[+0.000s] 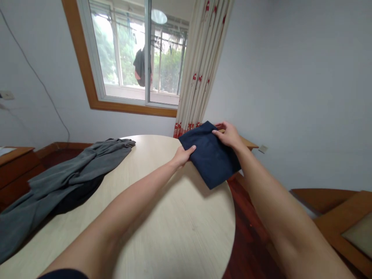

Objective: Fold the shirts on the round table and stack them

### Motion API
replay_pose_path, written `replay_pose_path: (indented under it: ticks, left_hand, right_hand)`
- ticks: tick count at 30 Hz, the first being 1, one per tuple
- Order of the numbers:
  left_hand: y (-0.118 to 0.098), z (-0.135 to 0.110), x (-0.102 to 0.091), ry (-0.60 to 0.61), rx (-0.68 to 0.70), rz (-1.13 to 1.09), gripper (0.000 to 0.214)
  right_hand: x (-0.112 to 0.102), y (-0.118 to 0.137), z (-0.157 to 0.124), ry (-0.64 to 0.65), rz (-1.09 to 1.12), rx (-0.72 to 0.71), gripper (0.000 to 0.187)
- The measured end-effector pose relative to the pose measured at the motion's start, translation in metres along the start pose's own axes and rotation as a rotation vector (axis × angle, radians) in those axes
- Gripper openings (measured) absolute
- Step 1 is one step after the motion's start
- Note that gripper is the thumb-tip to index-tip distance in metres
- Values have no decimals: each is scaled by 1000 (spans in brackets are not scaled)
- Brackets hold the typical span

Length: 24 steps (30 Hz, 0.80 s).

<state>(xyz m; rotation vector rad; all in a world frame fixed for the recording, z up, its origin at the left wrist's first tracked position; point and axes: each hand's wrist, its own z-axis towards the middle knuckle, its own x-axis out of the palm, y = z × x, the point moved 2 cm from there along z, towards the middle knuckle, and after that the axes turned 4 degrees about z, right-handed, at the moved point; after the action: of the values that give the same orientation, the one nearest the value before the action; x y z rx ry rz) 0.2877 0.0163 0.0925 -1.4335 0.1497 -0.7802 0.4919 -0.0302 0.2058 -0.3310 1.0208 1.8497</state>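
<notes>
A folded navy blue cloth (pixel 211 158) is held over the far right edge of a round pale wooden table (pixel 174 224). My left hand (pixel 182 155) pinches its near left edge, thumb on top. At the far right corner my right hand (pixel 228 134) grips the cloth, fingers curled over the fabric. Both arms reach forward across the table.
A crumpled grey garment (pixel 64 178) lies across the table's left side and hangs over its edge. A window (pixel 139 54) and a flowered curtain (pixel 203 66) stand behind. Wooden furniture (pixel 334 217) sits at the right, a wooden cabinet (pixel 14 166) at the left.
</notes>
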Motion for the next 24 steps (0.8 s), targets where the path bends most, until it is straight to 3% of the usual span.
replay_pose_path:
  ticks: [3, 5, 8, 11, 12, 14, 16, 18, 21, 24]
  left_hand:
    - [14, 31, 16, -97, -147, 89, 51]
    - [26, 31, 7, -114, -284, 200, 50]
    - [34, 5, -29, -113, -393, 307, 47]
    - [21, -33, -82, -107, -409, 404, 38]
    - [12, -46, -100, -109, -390, 457, 35]
    - [-12, -71, -137, -108, -231, 805, 32]
    - [-38, -94, -171, -167, -78, 1204, 30]
    - [-59, -117, -202, -271, -20, 1499, 32]
    - [-80, -147, -238, -484, 33, 1659, 35]
    - [-91, -169, -260, -786, 156, 1607, 34]
  right_hand:
    - [2, -17, 22, 6, -208, 141, 43]
    - [21, -26, 13, 69, -267, 237, 53]
    - [67, -23, -26, 295, -440, 348, 57]
    - [115, 8, -69, 432, -515, 170, 51]
    - [128, 22, -81, 460, -502, 111, 49]
    - [152, 51, -102, 518, -439, 25, 48]
    - [173, 76, -119, 577, -363, -40, 48]
    - [191, 92, -132, 638, -310, -78, 49]
    - [213, 96, -148, 682, -251, -88, 46]
    - [226, 85, -159, 600, -182, -84, 45]
